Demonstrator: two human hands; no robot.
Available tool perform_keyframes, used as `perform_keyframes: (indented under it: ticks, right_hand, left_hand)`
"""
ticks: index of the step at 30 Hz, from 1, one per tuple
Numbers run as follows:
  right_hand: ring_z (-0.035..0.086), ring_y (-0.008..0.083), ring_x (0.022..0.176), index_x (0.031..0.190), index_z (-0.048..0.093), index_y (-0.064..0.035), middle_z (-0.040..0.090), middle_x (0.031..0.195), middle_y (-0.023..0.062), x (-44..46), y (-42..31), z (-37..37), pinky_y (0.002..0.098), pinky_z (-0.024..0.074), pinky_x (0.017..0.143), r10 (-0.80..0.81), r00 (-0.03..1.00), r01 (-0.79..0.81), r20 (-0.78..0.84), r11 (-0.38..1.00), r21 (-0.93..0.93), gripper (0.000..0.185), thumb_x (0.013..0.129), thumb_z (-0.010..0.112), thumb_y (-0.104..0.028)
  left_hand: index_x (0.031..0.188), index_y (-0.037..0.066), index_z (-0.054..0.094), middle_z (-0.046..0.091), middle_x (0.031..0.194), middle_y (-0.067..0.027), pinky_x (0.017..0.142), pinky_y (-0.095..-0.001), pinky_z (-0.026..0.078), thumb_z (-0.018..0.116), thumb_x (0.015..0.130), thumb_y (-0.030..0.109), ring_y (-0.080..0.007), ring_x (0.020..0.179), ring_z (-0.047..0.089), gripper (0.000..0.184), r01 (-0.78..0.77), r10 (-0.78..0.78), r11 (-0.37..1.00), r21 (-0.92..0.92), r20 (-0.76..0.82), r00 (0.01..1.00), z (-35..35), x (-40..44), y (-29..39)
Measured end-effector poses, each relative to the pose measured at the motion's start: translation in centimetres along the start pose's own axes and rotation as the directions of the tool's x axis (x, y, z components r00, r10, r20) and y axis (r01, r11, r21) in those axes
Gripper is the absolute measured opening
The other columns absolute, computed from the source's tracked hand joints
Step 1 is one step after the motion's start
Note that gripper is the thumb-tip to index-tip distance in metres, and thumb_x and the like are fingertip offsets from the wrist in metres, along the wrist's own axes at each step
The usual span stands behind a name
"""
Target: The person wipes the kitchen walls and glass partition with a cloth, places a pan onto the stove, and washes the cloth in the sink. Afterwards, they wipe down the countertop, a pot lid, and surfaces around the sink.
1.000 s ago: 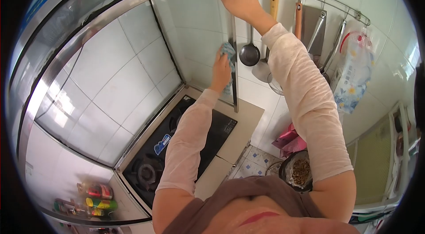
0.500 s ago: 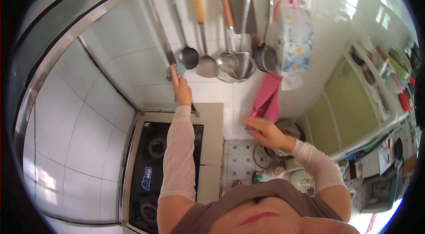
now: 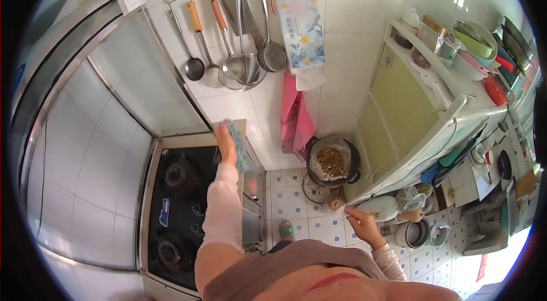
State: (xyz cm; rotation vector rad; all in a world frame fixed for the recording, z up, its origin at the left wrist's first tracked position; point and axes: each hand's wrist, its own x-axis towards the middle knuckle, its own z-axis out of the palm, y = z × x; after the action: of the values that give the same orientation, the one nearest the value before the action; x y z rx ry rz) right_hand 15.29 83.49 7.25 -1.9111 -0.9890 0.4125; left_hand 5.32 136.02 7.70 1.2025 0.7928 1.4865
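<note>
A blue-green cleaning cloth [image 3: 235, 146] is in my left hand [image 3: 226, 144], which is over the right edge of the black gas stove [image 3: 188, 187], near the lower end of the glass panel's metal frame [image 3: 188, 93]. My fingers lie along the cloth, pressing it from the left side. My right hand [image 3: 364, 228] hangs low over the tiled floor, fingers loosely bent and apart, with nothing seen in it. It is nearest a round brownish item [image 3: 335, 203] on the floor.
Several utensils, including a ladle [image 3: 194, 67] and a cleaver [image 3: 236, 10], hang from a wall rail. A tissue pack [image 3: 302, 30] and pink bag [image 3: 295, 119] hang beside them. Below stands a dark pot [image 3: 311, 164] with a lined load. A crowded green-panelled cabinet [image 3: 399, 124] stands right.
The view has turned to the right. My left hand has moved down with the cloth from the panel's frame to the stove edge. My right hand has dropped away from beside the pink bag.
</note>
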Motion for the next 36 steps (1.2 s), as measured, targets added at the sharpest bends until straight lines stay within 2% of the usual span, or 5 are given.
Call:
perform_keyframes:
  ticks: [8,16,22,25,36]
  right_hand:
    - [0.069,0.0248,0.084,0.108,0.067,0.0007,0.07,0.097,0.0166,-1.0,3.7,0.0,0.0319,0.0537,0.074,0.085,0.995,-0.083,-0.049,0.996,0.026,0.023,0.088,0.059,-0.006]
    - [0.07,0.0269,0.088,0.106,0.068,0.0001,0.071,0.097,0.0172,10.2,-0.1,1.0,0.033,0.0536,0.074,0.193,0.956,-0.187,-0.221,0.981,0.05,0.021,0.089,0.059,-0.007]
    - [0.07,0.0275,0.085,0.105,0.068,0.0005,0.071,0.094,0.0169,17.5,-0.8,3.4,0.0324,0.0532,0.073,0.117,0.955,-0.105,-0.271,0.993,0.058,0.02,0.088,0.059,-0.007]
    - [0.07,0.0286,0.084,0.103,0.068,0.0002,0.07,0.092,0.0177,19.7,-0.9,4.3,0.0325,0.0531,0.071,0.089,0.973,-0.081,-0.211,0.996,0.046,0.019,0.088,0.059,-0.006]
    - [0.07,0.0258,0.088,0.106,0.067,0.0025,0.071,0.095,0.017,22.6,-3.0,2.2,0.0314,0.0538,0.073,-0.039,0.992,0.028,-0.124,0.996,-0.087,0.021,0.088,0.057,-0.004]
  left_hand:
    - [0.122,-0.003,0.051,0.047,0.127,-0.0233,0.099,-0.0393,0.039,0.063,0.087,0.017,-0.0369,0.12,0.044,0.042,-0.814,0.825,0.398,0.424,0.223,0.519,14.7,14.6,25.3]
    - [0.115,0.007,0.067,0.06,0.115,-0.0093,0.095,-0.0402,0.043,0.055,0.085,0.002,-0.0324,0.107,0.054,0.032,-0.838,0.942,-0.191,0.511,0.336,-0.01,27.5,36.5,41.4]
    - [0.107,-0.004,0.062,0.059,0.114,-0.0222,0.092,-0.0417,0.044,0.044,0.09,0.001,-0.039,0.106,0.052,0.026,-0.865,0.88,-0.296,0.405,0.467,-0.083,29.2,35.9,41.2]
    - [0.111,-0.002,0.062,0.058,0.117,-0.022,0.095,-0.0445,0.041,0.048,0.09,0.006,-0.0375,0.107,0.053,0.026,-0.931,0.82,-0.033,0.364,0.542,0.183,27.3,35.5,40.0]
    - [0.115,0.004,0.065,0.059,0.111,-0.0089,0.09,-0.04,0.046,0.052,0.071,-0.015,-0.031,0.103,0.053,0.049,-0.872,0.689,-0.431,0.232,0.708,-0.152,23.4,35.1,34.6]
